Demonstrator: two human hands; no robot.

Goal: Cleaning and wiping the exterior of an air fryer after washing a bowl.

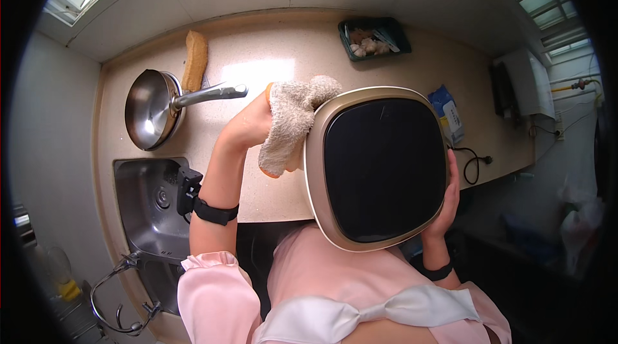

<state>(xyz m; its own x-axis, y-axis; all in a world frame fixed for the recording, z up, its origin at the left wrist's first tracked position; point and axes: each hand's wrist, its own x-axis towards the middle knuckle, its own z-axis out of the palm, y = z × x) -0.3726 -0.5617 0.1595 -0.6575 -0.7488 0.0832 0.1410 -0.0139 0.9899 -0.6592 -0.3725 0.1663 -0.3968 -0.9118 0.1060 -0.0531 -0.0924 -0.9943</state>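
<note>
A portable induction cooktop [386, 170], with a black glass top and a champagne-gold rim, is tilted up off the counter in front of my body. My right hand [450, 199] grips its right side, fingers along the edge. In my left hand [253, 119] is a beige terry cloth [292, 121] with orange edging, bunched against the cooktop's left rim. The cloth hides most of my left fingers. A black power cord [475, 165] with a plug lies on the counter to the right; where it joins the cooktop is hidden.
Steel pans [152, 112] are stacked at left beside a loofah [195, 59]. A green basket [374, 39] of garlic stands at the back. Right of the cooktop is a blue packet [446, 114]. The sink [149, 204] and faucet [104, 291] are at lower left.
</note>
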